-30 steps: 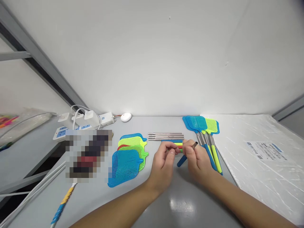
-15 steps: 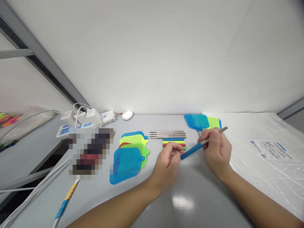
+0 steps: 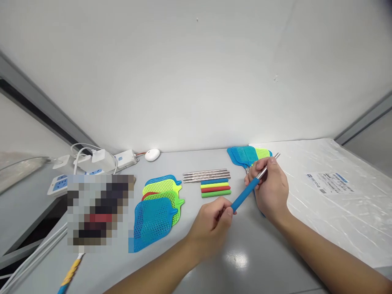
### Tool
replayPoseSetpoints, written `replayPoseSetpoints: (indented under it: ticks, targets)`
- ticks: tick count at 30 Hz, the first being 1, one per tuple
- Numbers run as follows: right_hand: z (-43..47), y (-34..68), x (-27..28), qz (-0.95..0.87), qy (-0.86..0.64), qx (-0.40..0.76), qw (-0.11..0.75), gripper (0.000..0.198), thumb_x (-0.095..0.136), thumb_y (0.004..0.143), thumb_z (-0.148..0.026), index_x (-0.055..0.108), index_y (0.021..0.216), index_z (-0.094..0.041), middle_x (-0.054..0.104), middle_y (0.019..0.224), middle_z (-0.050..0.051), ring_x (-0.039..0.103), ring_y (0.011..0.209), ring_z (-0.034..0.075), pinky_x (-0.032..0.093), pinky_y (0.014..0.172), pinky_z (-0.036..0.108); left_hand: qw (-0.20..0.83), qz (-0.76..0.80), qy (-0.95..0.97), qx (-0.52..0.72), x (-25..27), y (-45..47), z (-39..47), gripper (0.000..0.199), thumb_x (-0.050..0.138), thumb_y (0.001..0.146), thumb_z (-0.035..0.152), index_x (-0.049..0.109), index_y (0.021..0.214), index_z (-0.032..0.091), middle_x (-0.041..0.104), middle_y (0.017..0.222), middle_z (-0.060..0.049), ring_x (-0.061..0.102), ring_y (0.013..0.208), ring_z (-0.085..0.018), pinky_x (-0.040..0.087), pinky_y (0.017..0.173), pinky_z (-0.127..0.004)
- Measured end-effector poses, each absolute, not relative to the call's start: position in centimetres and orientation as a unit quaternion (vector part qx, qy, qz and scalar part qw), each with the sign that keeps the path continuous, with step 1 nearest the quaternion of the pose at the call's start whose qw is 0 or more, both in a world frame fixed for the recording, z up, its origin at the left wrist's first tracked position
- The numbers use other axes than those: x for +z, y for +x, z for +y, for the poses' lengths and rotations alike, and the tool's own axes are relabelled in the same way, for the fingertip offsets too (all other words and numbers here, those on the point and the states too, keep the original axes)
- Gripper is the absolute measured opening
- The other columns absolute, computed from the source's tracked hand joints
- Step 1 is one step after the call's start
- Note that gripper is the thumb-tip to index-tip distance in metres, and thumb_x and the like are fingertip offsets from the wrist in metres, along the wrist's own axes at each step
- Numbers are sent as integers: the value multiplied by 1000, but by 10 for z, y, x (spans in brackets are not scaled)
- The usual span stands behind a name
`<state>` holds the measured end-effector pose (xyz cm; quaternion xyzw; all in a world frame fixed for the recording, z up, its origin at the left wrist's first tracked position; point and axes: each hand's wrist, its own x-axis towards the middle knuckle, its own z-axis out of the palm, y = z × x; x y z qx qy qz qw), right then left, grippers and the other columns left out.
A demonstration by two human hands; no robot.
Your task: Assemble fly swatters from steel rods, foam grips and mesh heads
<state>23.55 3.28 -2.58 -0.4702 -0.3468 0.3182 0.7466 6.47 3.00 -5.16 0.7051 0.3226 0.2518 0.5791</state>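
My left hand [image 3: 211, 224] is closed round the lower end of a blue fly swatter handle [image 3: 246, 194]. A shiny metal rod [image 3: 262, 172] comes out of the handle's upper end, and my right hand [image 3: 272, 190] grips it there. Rod and handle slant up to the right above the table. Left of the hands lie loose mesh fly swatter heads [image 3: 153, 220] in blue, yellow, red and green. Several metal rods [image 3: 206, 175] sit in a row, with blue, yellow, red and green handles [image 3: 216, 189] just in front of them. Behind my right hand are blue and yellow swatters [image 3: 243, 155], partly hidden.
A power strip [image 3: 59, 185] with white chargers and cables stands at the left, near a white rounded case [image 3: 152, 154]. A blurred-out flat object [image 3: 102, 212] lies in front. Clear plastic wrap with a label [image 3: 330, 182] covers the right side. A white wall rises behind.
My left hand has gone from beside the blue handle's lower end to holding it. The view has shifted, so things on the table appear further left.
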Motion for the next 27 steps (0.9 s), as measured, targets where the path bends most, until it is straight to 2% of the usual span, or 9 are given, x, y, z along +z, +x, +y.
replayPoseSetpoints:
  ticks: [4,11,15,19,24,27]
  targets:
    - [33,234,-26,-349,-472,334,738,38,34,96,-49,50,75,-21,41,56,-5,42,46,8,32,40,20,574,327,708,249,-51,64,29,25,41,93,37,49,78,19,38,60,5,30,52,-9,23,47,-24]
    - [32,235,-29,-369,-501,335,708,39,33,96,-50,50,77,-22,44,59,-4,40,48,9,41,48,23,570,327,704,268,-51,65,30,22,42,92,35,46,76,19,36,60,5,29,53,-9,24,48,-23]
    - [32,233,-31,-395,-517,320,689,37,33,95,-52,49,79,-22,44,61,-4,38,48,9,39,46,23,550,324,711,295,-52,66,32,23,44,91,36,46,75,19,38,62,4,33,55,-10,26,50,-23]
    - [28,226,-32,-428,-513,334,664,27,39,94,-49,46,86,-23,45,62,-6,39,48,9,37,44,21,542,329,707,314,-53,67,33,20,45,91,34,47,77,19,40,63,4,35,57,-10,28,52,-23]
    - [18,213,-37,-565,-517,359,534,20,45,94,-42,49,90,-22,49,71,-4,47,61,10,42,55,23,548,315,702,330,-52,69,32,17,47,90,31,48,79,18,43,64,3,37,58,-10,30,53,-22]
    - [13,209,-40,-630,-522,350,457,21,41,95,-39,50,88,-21,53,72,-2,49,65,13,42,59,25,542,308,707,335,-51,70,32,18,46,90,29,45,75,18,40,63,4,33,57,-9,28,52,-22]
